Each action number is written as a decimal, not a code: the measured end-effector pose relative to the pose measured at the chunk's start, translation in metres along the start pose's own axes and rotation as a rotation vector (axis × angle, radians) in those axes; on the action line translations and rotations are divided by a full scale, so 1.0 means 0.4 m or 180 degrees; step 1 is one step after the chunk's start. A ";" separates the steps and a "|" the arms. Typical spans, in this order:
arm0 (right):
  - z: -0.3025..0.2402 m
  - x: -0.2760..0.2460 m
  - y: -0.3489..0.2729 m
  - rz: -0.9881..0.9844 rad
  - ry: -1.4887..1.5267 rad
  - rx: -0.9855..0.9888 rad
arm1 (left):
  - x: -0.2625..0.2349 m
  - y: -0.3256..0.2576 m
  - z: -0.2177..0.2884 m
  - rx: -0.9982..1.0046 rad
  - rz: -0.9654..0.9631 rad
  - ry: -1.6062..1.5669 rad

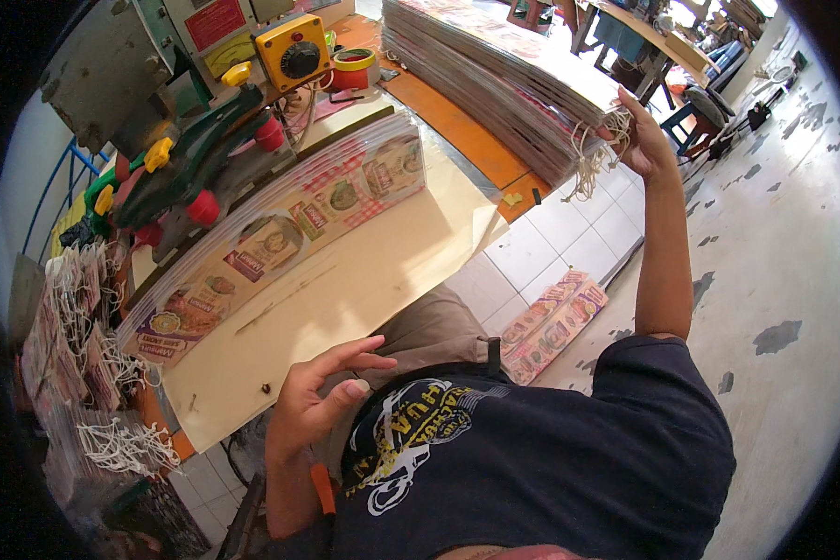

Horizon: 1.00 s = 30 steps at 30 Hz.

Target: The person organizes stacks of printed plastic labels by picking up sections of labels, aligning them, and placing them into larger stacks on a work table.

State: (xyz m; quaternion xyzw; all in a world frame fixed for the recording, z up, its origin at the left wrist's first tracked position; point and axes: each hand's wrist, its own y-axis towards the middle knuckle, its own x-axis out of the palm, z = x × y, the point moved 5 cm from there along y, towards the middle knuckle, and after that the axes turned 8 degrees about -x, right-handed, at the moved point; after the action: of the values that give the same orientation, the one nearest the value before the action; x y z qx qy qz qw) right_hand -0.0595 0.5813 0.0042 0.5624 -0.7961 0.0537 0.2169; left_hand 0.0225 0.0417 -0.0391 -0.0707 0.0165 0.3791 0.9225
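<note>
The sheet stack (495,79) lies on the orange tabletop (448,121) at its far right, its near corner jutting past the edge, which seems to leave the white cords (583,168) free to dangle where we can reach them. We stretch our right hand (642,140) to that corner, fingers curled around the sheet edges beside the cords; we cannot tell whether they have pinched anything. Our left hand (322,387) is empty, thumb and fingers spread, in front of the cream board (313,294). The 2 hands are well apart, probably because the stack sits at the reach of the right arm.

On the board, a printed sheaf (289,238) lies with its back edge along a dark bar under the green machine (196,154), presumably to keep the layers lined up.

The sheets look thin, flat and glossy, their many edges making fine stripes down the stack. The cords are soft and tangled, like those in the cord heap (126,446) at the left. The board is smooth and marked with dark scuffs; the yellow control box (292,53) is hard and square, with a round black dial.
</note>
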 end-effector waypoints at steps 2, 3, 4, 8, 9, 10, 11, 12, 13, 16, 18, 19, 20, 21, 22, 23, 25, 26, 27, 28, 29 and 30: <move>0.002 0.016 -0.010 0.0030 0.0032 0.0006 | -0.002 -0.006 -0.010 -0.0064 0.0064 -0.0002; 0.003 0.022 -0.015 0.0070 0.0011 0.0038 | -0.003 -0.009 -0.016 -0.0108 0.0102 0.0015; -0.001 0.035 -0.023 0.0055 -0.0009 0.0021 | -0.004 -0.012 -0.021 -0.0151 0.0138 0.0034; -0.012 0.043 -0.033 -0.0049 -0.0103 0.0007 | -0.009 -0.022 -0.031 -0.0065 0.0178 0.0007; -0.013 0.038 -0.031 -0.0085 -0.0126 0.0016 | -0.012 -0.025 -0.034 -0.0018 0.0179 -0.0044; -0.016 0.038 -0.030 -0.0088 -0.0172 0.0030 | -0.013 -0.027 -0.036 0.0029 0.0178 -0.0095; -0.022 0.041 -0.030 -0.0089 -0.0218 0.0044 | -0.015 -0.030 -0.039 0.0023 0.0188 -0.0117; -0.024 0.043 -0.028 -0.0095 -0.0263 0.0061 | -0.016 -0.032 -0.041 0.0016 0.0202 -0.0140; -0.023 0.047 -0.029 -0.0142 -0.0143 0.0089 | -0.016 -0.035 -0.044 0.0009 0.0216 -0.0164; -0.021 0.045 -0.032 -0.0190 0.0095 0.0108 | -0.019 -0.039 -0.058 0.0012 0.0263 -0.0190; -0.014 0.030 -0.033 -0.0093 0.0099 0.0032 | -0.017 -0.042 -0.055 0.0015 0.0274 -0.0219; -0.015 0.034 -0.038 -0.0074 0.0070 0.0012 | -0.017 -0.042 -0.054 0.0014 0.0278 -0.0233; -0.015 0.043 -0.044 -0.0056 0.0041 -0.0008 | -0.017 -0.043 -0.057 0.0017 0.0288 -0.0281; -0.015 0.051 -0.050 -0.0036 0.0017 -0.0030 | -0.018 -0.045 -0.060 0.0020 0.0298 -0.0324; -0.013 0.048 -0.051 0.0029 -0.0093 -0.0038 | -0.018 -0.047 -0.065 0.0022 0.0307 -0.0367; -0.011 0.045 -0.052 0.0094 -0.0203 -0.0045 | -0.018 -0.048 -0.071 0.0014 0.0307 -0.0381; -0.011 0.037 -0.052 0.0131 -0.0384 -0.0039 | -0.018 -0.050 -0.080 0.0006 0.0302 -0.0405; -0.012 0.032 -0.047 0.0102 -0.0454 -0.0020 | -0.013 -0.052 -0.082 -0.0033 0.0311 -0.0478; -0.015 0.026 -0.043 0.0074 -0.0527 -0.0002 | -0.004 -0.052 -0.083 -0.0071 0.0318 -0.0554; -0.017 0.020 -0.039 0.0026 -0.0609 0.0052 | 0.002 -0.053 -0.084 -0.0108 0.0326 -0.0629; -0.019 0.013 -0.034 -0.0023 -0.0691 0.0106 | 0.003 -0.053 -0.085 -0.0123 0.0321 -0.0611; -0.019 0.013 -0.032 -0.0076 -0.0774 0.0163 | 0.003 -0.053 -0.087 -0.0139 0.0320 -0.0595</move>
State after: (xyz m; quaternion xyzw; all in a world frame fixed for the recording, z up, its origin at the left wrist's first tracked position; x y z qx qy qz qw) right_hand -0.0469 0.5746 0.0113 0.5795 -0.8082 0.0028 0.1050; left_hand 0.0392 0.0227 -0.0711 -0.0542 -0.0744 0.4301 0.8981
